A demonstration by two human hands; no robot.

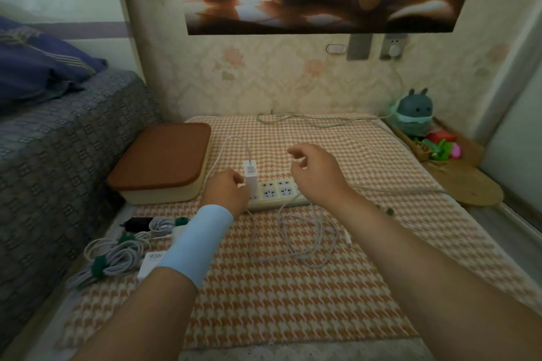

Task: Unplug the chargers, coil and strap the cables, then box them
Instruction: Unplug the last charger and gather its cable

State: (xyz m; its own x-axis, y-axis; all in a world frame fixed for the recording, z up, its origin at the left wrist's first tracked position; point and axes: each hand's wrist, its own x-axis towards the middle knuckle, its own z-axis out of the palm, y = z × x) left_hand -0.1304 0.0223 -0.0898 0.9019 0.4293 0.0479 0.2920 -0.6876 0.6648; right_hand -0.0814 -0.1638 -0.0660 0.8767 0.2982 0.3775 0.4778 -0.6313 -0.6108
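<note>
A white charger [250, 177] stands plugged into the left end of a cream power strip [278, 193] on the checked tablecloth. My left hand [225, 189] grips the charger low on its left side. Its thin white cable [308, 239] loops off the top and lies in loose turns in front of the strip. Behind the strip hovers my right hand [315, 168], fingers curled and seemingly pinching a bit of that cable. A cream box with a brown lid [164, 161], shut, sits to the left. Coiled cables with green straps [117, 261], a black charger [137, 223] and a white 90W charger [151, 261] lie front left.
A bed with a grey patterned cover [58, 155] borders the table on the left. A grey cord [308, 119] runs along the back edge toward a wall socket [393, 50]. A teal plush toy [414, 111] and small colourful items [440, 145] sit on a wooden stand at right.
</note>
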